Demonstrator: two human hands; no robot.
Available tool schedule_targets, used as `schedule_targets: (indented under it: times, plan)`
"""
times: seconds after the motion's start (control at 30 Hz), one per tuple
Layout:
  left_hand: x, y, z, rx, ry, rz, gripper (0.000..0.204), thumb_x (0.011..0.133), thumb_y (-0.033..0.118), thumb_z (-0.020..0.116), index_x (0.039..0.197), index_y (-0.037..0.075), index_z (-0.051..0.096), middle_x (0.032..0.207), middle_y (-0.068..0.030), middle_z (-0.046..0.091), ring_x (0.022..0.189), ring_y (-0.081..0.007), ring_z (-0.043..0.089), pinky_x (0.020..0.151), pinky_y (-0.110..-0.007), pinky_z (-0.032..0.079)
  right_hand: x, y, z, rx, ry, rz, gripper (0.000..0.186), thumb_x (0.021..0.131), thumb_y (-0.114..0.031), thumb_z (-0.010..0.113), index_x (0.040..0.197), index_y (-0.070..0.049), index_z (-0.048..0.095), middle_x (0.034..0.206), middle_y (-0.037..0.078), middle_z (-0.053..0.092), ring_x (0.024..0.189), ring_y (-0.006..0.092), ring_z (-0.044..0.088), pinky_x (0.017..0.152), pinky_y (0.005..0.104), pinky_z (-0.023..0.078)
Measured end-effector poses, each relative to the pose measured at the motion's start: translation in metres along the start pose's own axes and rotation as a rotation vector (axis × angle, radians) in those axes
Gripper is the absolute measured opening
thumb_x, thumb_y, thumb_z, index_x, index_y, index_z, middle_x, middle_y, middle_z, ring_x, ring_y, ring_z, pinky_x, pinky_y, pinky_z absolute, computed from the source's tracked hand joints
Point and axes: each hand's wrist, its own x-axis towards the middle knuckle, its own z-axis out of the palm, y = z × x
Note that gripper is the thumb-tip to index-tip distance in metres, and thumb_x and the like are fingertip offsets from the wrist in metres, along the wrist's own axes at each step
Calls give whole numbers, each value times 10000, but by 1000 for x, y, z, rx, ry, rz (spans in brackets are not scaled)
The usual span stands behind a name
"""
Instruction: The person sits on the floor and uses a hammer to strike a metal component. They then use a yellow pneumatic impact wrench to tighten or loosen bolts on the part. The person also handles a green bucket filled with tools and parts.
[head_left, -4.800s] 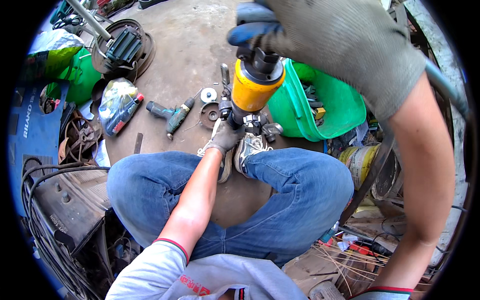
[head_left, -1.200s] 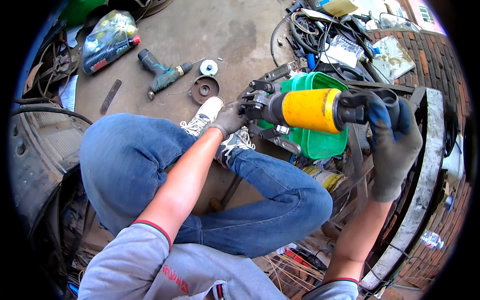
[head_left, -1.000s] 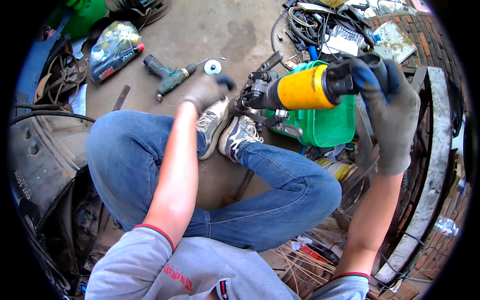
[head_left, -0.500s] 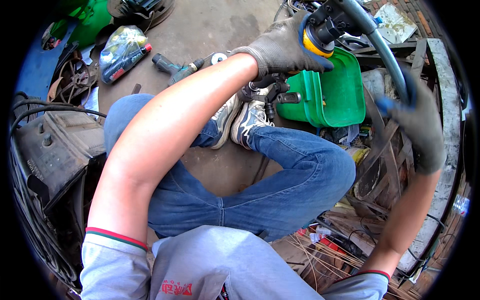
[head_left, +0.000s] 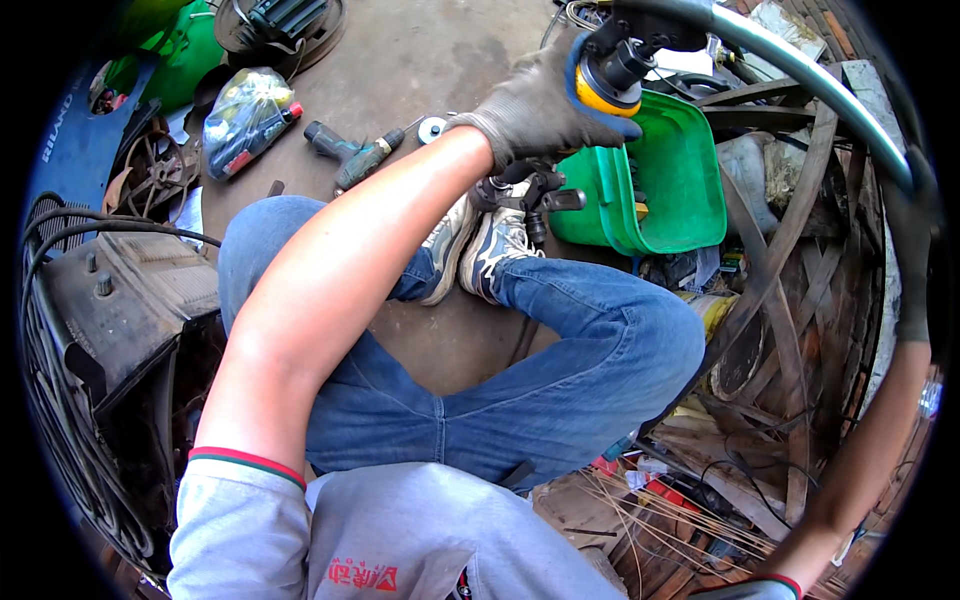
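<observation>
Up at the top middle, my left hand [head_left: 545,105], in a grey work glove with blue edging, is closed around a black fitting with a yellow ring [head_left: 605,98]. The fitting joins a larger black clamp-like head [head_left: 665,22]. From that head a silvery metal tube [head_left: 830,85] curves out to the right. My right hand [head_left: 910,235], gloved and in shadow at the far right rim, is closed on the tube's outer end. Below my left hand, a black jointed metal part [head_left: 530,195] stands by my shoes; its upper part is hidden.
A green bucket [head_left: 680,185] stands right of my shoes. A cordless drill [head_left: 350,155] and a bagged bundle [head_left: 245,120] lie left. A dusty boxy machine [head_left: 125,300] with black cables flanks my left knee. Scrap wood strips [head_left: 790,230] and thin rods [head_left: 650,515] clutter the right.
My right hand has swung outward to the right rim, and the tube's outer end has gone with it. My left hand and the yellow-ringed fitting have shifted slightly left.
</observation>
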Motion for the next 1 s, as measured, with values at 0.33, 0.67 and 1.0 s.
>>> schedule_targets:
  times: [0.33,0.67,1.0]
  plan:
    - [2,1,0,-28,57,23,730,643,317,937,1229,67,582,1103,-109,696,1021,-193,663,956,-369,522,-73,-67,13,61,-134,369,313,845,-434,714,922,-131,710,842,123,721,721,269,716,633,413,530]
    - [-1,6,1,43,16,25,677,671,296,911,1228,85,587,1061,-111,698,972,-210,671,909,-360,532,-77,-71,19,791,-348,405,231,832,-341,740,871,-116,699,834,118,709,724,315,684,658,413,513]
    - [-5,12,-2,103,101,2,718,670,343,919,1233,81,559,1102,-94,691,1025,-188,666,925,-384,529,-54,-66,-6,87,-102,375,318,848,-390,713,1050,-145,706,900,125,716,794,321,712,701,424,547]
